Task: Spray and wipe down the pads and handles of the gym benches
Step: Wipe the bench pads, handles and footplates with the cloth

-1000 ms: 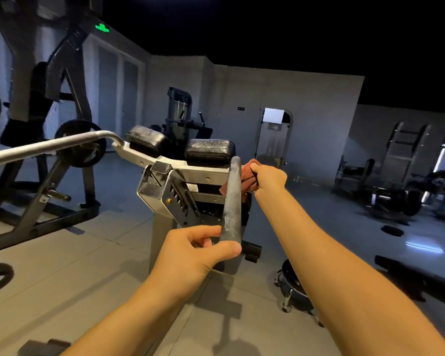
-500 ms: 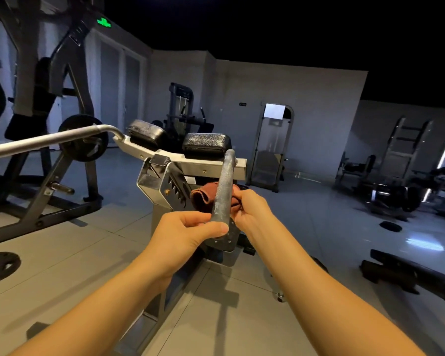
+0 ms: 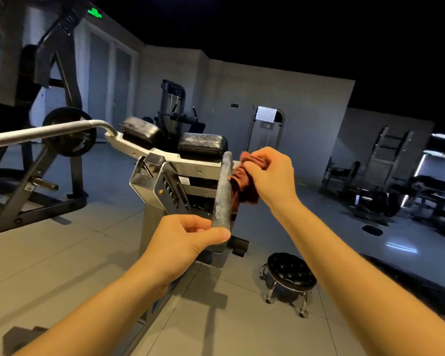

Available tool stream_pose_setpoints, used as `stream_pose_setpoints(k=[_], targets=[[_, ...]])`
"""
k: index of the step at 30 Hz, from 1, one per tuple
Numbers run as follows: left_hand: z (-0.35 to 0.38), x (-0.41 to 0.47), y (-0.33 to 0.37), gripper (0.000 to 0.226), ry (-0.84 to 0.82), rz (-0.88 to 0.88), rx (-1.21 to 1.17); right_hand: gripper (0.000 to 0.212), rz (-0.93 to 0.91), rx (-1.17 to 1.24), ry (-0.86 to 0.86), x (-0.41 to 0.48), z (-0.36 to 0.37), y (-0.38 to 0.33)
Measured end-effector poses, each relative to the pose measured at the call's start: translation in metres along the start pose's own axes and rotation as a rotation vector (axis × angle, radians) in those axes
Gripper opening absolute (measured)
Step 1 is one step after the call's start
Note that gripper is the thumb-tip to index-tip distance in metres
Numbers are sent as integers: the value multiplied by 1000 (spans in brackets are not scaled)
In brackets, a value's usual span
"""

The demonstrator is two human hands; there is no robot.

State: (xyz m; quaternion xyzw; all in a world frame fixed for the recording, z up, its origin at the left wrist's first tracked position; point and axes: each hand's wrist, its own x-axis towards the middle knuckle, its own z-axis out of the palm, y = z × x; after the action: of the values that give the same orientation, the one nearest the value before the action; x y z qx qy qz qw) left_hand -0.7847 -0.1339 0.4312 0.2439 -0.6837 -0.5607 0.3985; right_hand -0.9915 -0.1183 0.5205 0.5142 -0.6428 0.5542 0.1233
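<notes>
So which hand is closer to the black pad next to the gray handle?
Right. The right hand, holding the brown cloth, is just beside the pad at the handle's far end; the left hand grips the handle's near end, farther off.

Floor (image 3: 75, 253): grey tiles, glossy toward the right of the frame. Standing on it: silver machine (image 3: 149, 224), centre; round black stool (image 3: 290, 276) on chrome castors, lower right of centre; dark plate-loaded frame (image 3: 36, 209), left; flat dark disc (image 3: 372, 230), right.
</notes>
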Motion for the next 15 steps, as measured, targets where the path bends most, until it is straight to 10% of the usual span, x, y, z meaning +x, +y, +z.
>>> stream_pose_setpoints(k=[15], targets=[[-4, 1, -12, 64, -28, -19, -43, 18, -475, -487, -908, -6, -36, -47]])
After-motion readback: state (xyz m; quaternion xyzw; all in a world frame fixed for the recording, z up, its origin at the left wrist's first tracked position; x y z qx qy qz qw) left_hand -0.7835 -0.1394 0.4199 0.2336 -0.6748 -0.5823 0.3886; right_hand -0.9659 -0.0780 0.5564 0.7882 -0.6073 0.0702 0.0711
